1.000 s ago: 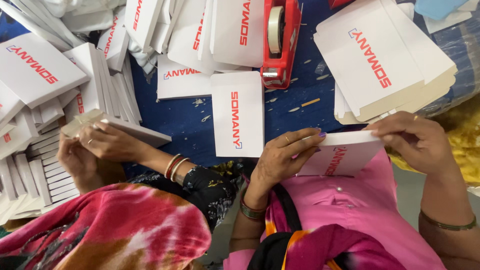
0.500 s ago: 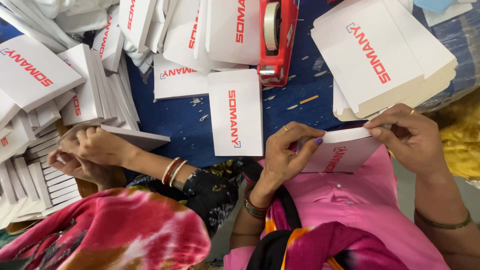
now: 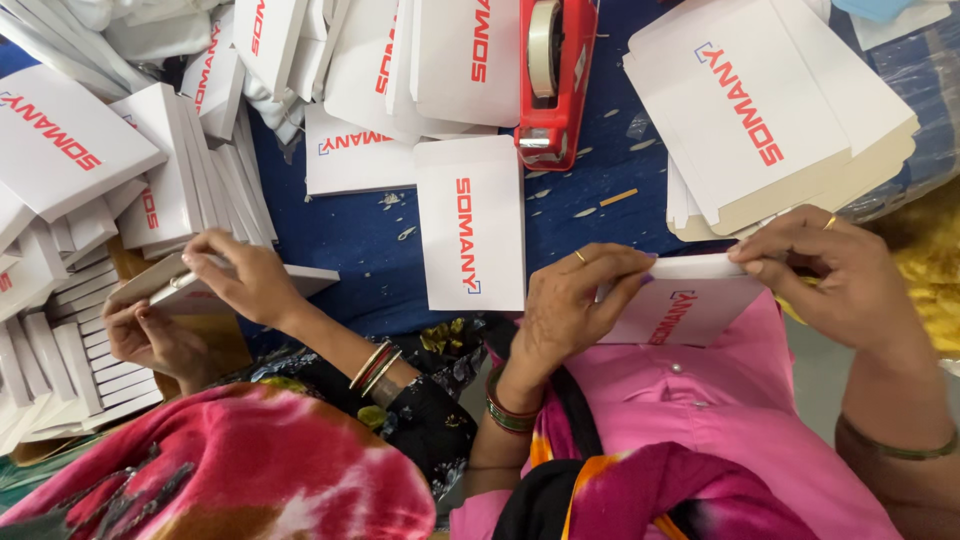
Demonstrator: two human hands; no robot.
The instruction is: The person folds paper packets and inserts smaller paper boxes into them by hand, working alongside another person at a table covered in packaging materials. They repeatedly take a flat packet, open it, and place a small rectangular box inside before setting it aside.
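Both my hands hold a flat white carton (image 3: 690, 305) with red print, just above my pink shirt. My left hand (image 3: 570, 300) pinches its left end, fingers over the top edge. My right hand (image 3: 835, 275) grips the upper right corner between thumb and fingers. Another flat white carton (image 3: 470, 235) lies on the blue table top (image 3: 350, 235) just left of my left hand.
A red tape dispenser (image 3: 550, 80) stands at the top centre. A stack of flat cartons (image 3: 770, 110) lies at the upper right, and heaps of folded white boxes (image 3: 120, 170) fill the left. A co-worker's hands (image 3: 240, 280) hold a box at the left.
My left fingers have slid up onto the carton's top edge and my right hand has tightened on its corner. The co-worker's hands have shifted slightly on their box.
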